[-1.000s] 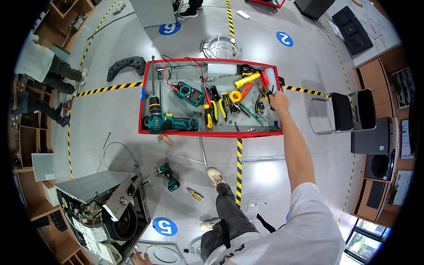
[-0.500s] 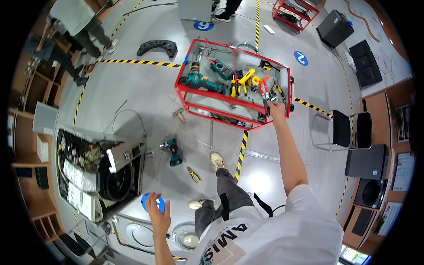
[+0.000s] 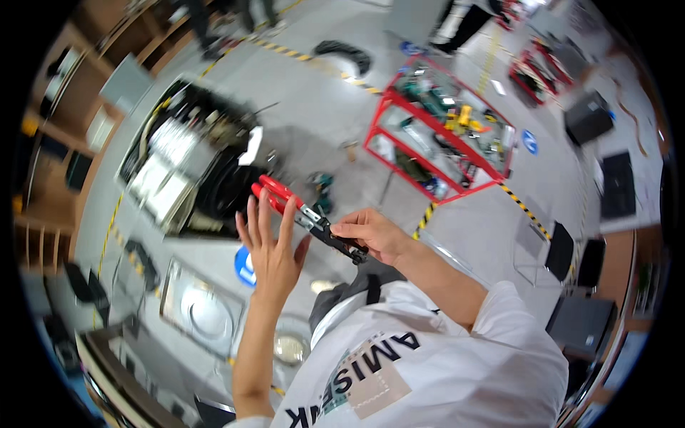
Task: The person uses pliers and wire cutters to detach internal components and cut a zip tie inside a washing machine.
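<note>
A plier-like hand tool [image 3: 312, 218] with red handles and a black and silver head is held up in front of me at a slant. My right hand [image 3: 377, 234] pinches its black head end between thumb and fingers. At the other end, the red handles rise beside the fingertips of my left hand [image 3: 275, 246]. That hand is open, its fingers stretched and apart; whether they touch the handles I cannot tell. Beyond both hands lies an opened washing machine [image 3: 175, 167] with its insides bare. A blurred green power drill [image 3: 321, 191] rests on the floor behind the tool.
A red tool cart [image 3: 457, 153] with several tools stands ahead to the right. A metal panel with a round recess [image 3: 203, 307] lies on the floor at lower left. Black chairs [image 3: 560, 250] stand on the right. Other people's legs [image 3: 200, 25] show at the far left.
My right hand has come away from the cart, bringing the red-handled tool in front of me. My left hand has risen toward its handles. The view has turned left, with the washing machine more central.
</note>
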`<state>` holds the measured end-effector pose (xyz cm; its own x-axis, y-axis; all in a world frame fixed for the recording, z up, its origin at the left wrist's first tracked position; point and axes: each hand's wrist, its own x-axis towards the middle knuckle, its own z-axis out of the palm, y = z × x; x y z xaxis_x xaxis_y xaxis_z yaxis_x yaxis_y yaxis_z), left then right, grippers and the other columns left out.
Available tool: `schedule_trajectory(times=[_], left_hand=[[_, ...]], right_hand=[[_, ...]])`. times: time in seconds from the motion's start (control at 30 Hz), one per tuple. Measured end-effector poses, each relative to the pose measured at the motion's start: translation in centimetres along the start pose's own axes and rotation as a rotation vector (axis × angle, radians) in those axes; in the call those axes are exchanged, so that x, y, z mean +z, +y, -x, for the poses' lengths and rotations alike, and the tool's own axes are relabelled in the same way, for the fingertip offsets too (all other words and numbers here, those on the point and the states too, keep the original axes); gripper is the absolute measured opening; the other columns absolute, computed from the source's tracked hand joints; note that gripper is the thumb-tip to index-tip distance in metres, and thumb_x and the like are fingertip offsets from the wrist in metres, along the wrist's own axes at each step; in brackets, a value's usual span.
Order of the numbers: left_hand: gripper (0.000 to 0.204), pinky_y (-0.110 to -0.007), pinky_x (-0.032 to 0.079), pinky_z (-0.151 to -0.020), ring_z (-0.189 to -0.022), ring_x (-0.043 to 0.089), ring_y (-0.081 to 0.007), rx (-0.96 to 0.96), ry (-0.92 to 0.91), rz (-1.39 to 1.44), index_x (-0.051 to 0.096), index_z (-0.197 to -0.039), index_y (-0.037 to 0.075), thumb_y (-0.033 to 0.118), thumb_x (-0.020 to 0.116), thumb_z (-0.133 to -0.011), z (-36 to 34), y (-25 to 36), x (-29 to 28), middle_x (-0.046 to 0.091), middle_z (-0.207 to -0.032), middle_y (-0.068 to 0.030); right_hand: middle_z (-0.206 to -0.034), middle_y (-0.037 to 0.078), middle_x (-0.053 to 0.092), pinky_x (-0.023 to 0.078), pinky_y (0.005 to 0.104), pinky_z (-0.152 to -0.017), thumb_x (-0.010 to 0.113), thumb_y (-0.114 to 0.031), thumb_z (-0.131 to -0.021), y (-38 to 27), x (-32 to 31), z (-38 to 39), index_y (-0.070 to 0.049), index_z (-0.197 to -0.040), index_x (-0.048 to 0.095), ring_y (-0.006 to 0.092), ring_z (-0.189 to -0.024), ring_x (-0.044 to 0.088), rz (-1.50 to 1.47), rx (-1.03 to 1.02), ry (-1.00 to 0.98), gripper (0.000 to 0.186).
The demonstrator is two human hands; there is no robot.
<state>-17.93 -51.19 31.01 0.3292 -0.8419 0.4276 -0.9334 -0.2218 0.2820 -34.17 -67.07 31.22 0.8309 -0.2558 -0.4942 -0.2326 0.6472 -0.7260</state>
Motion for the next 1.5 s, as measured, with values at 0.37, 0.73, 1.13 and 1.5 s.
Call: schedule_trajectory(times=[0.37, 0.73, 1.13, 1.5], left_hand=[[0.037, -0.032, 0.058, -0.066, -0.071, 0.069, -0.0201, -1.038, 0.061, 1.488, 0.06, -0.1, -0.001, 0.034, 0.05, -0.106, 9.7, -7.3, -5.0, 0.067, -0.08, -0.0109], [0.034, -0.026, 0.051, -0.055, -0.06, 0.06, -0.0106, -1.159, 0.305, 1.422, 0.057, -0.096, 0.003, 0.035, 0.051, -0.105, 9.9, -9.5, -8.9, 0.063, -0.073, -0.0038], [0.048, -0.028, 0.054, -0.052, -0.055, 0.061, -0.0142, -1.214, 0.289, 1.304, 0.057, -0.09, 0.002, 0.046, 0.044, -0.105, 8.4, -11.8, -9.8, 0.062, -0.069, -0.0059], [0.06, -0.026, 0.049, -0.046, -0.048, 0.056, -0.0131, -1.276, 0.497, 1.292, 0.054, -0.081, 0.003, 0.052, 0.031, -0.107, 9.6, -12.7, -10.7, 0.057, -0.06, -0.0051]], right_hand=[[-0.087, 0.005, 0.066, 0.048, 0.0266, -0.068, 0.057, -0.027, -0.102, 2.1, 14.4, -8.6, 0.001, -0.108, 0.059, 0.0108, -0.072, 0.058, 0.684, -0.264, -0.295, 0.029], [-0.069, 0.003, 0.059, 0.042, 0.0263, -0.057, 0.057, -0.02, -0.1, 4.1, 20.8, -15.7, 0.001, -0.089, 0.06, 0.0089, -0.061, 0.05, 0.645, -0.197, -0.535, 0.023], [-0.063, 0.004, 0.054, 0.038, 0.0304, -0.054, 0.057, -0.022, -0.1, 0.7, 22.6, -18.1, 0.001, -0.08, 0.055, 0.0094, -0.058, 0.044, 0.791, -0.233, -0.667, 0.03], [-0.068, 0.017, 0.054, 0.042, 0.0411, -0.058, 0.054, -0.02, -0.101, 3.2, 27.9, -15.9, 0.001, -0.078, 0.051, 0.0321, -0.06, 0.052, 0.97, -0.401, -0.526, 0.031]])
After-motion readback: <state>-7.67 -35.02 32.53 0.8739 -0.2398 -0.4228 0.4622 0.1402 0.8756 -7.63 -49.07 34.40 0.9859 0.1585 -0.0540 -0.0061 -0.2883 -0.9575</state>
